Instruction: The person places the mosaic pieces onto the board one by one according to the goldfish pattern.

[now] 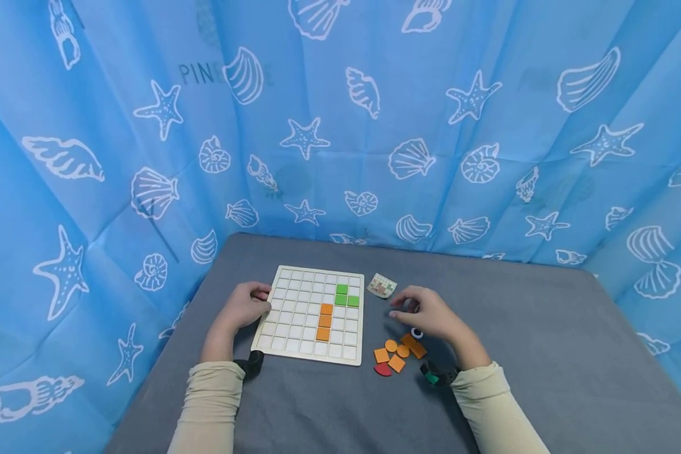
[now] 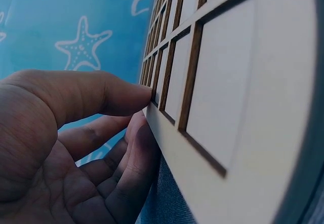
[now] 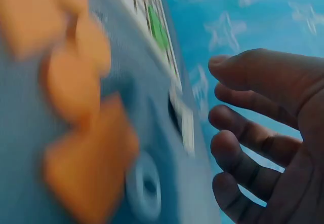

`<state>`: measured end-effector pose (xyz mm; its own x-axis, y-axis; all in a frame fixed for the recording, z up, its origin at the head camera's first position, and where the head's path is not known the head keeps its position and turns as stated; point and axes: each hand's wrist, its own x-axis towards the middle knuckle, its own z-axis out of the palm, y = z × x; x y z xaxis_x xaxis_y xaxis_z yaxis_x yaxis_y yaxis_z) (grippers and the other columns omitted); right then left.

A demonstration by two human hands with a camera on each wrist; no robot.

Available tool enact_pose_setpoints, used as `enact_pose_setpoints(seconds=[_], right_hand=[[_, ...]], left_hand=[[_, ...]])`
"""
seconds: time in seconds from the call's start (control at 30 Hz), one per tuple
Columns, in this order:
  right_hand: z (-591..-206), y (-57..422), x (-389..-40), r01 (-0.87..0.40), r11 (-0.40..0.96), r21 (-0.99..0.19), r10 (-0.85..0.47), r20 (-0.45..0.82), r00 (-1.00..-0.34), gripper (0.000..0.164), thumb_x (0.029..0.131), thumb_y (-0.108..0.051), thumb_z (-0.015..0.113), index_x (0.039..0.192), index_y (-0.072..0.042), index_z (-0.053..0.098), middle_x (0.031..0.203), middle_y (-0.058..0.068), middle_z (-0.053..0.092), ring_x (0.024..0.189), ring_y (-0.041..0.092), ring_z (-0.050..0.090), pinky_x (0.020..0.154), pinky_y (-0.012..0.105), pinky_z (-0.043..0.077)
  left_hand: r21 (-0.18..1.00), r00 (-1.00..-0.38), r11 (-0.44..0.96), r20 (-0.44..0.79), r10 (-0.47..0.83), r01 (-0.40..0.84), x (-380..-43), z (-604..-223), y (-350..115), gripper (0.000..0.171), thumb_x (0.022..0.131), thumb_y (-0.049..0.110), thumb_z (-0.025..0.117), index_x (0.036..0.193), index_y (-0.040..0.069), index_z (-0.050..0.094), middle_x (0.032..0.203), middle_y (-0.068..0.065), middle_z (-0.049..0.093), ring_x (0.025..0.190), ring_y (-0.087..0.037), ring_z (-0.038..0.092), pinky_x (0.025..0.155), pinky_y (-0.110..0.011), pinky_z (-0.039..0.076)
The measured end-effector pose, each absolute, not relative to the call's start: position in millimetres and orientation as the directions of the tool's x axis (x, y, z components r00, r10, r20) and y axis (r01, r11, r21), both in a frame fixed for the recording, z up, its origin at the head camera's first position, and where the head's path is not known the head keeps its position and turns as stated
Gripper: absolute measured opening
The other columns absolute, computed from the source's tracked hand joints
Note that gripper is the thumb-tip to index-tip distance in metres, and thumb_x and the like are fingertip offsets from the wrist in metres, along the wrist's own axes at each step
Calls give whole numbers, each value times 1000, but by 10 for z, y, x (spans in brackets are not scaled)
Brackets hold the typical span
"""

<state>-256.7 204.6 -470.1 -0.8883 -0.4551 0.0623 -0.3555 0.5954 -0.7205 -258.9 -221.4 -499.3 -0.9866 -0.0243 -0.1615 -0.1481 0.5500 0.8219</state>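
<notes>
A pale wooden grid board (image 1: 295, 354) lies on the grey cloth, with orange squares (image 1: 324, 321) stacked in a column and green squares (image 1: 342, 299) to their upper right. My left hand (image 1: 246, 306) pinches its left edge; in the left wrist view the thumb (image 2: 126, 100) is on top and fingers lie below the edge. My right hand (image 1: 428, 312) hovers over the cloth right of the board, holding nothing, fingers loosely bent and apart from the thumb. Close below it are orange pieces (image 1: 396, 363), a red wedge (image 1: 383, 369) and a white eye piece (image 1: 417, 333).
A small pattern card (image 1: 382, 285) lies off the board's upper right corner, near my right fingertips. Grey cloth (image 1: 545, 340) covers the table. A blue curtain with white shells (image 1: 363, 157) hangs behind it and along both sides.
</notes>
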Motion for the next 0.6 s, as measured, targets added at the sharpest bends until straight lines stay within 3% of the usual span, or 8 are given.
enact_pose_setpoints(seconds=[0.3, 0.6], right_hand=[[-4791, 2756, -2497, -278, 659, -699, -317, 77, -945, 24, 96, -15, 78, 115, -2, 77, 106, 12, 74, 81, 13, 63, 67, 28, 53], [-4838, 3012, -2446, -196, 685, -701, -236, 40, -971, 25, 96, -14, 78, 118, -2, 76, 108, 13, 74, 75, 13, 57, 63, 27, 49]], left_hand=[[816, -988, 560, -155, -23, -141, -2590, -4982, -2217, 46, 93, 2, 64, 138, -4, 63, 119, -20, 63, 98, -29, 61, 84, -43, 51], [817, -985, 558, -172, -1, -143, -2561, -4981, -2215, 46, 95, 4, 63, 141, -2, 62, 122, -19, 62, 102, -30, 61, 84, -43, 51]])
